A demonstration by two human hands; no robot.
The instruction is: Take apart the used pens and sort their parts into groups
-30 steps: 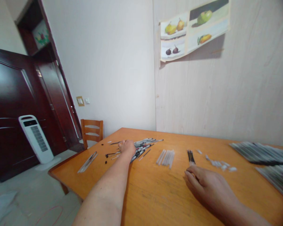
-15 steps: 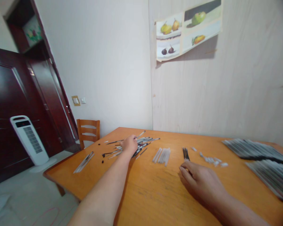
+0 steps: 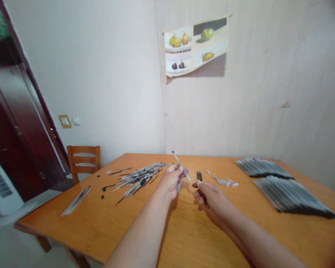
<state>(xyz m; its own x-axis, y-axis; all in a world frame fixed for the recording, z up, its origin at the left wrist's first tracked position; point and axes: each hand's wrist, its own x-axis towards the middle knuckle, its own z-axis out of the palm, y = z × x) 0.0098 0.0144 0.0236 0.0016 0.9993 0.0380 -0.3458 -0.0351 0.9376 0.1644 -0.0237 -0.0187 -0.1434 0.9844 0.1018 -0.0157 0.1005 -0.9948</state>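
My left hand (image 3: 173, 178) is closed around a slim clear pen (image 3: 181, 165) with a dark end, held tilted above the table. My right hand (image 3: 208, 193) is just to its right, thumb and fingers pinched together; whatever is between the fingertips is too small to make out. Directly behind its knuckles lie several short black sticks (image 3: 199, 175), partly hidden by the hand. A loose heap of pens and refills (image 3: 142, 176) spreads to the left of my left hand. Small clear caps (image 3: 226, 181) lie scattered beyond my right hand.
Two neat rows of pens, a far one (image 3: 264, 167) and a nearer one (image 3: 293, 195), cover the table's right side. A few clear tubes (image 3: 76, 201) lie near the left edge of the wooden table (image 3: 123, 230). A chair (image 3: 83, 160) stands behind the left corner.
My left hand has come away from the heap toward my right hand, bringing a pen. The right hand stays beside the black sticks. The view has turned right.
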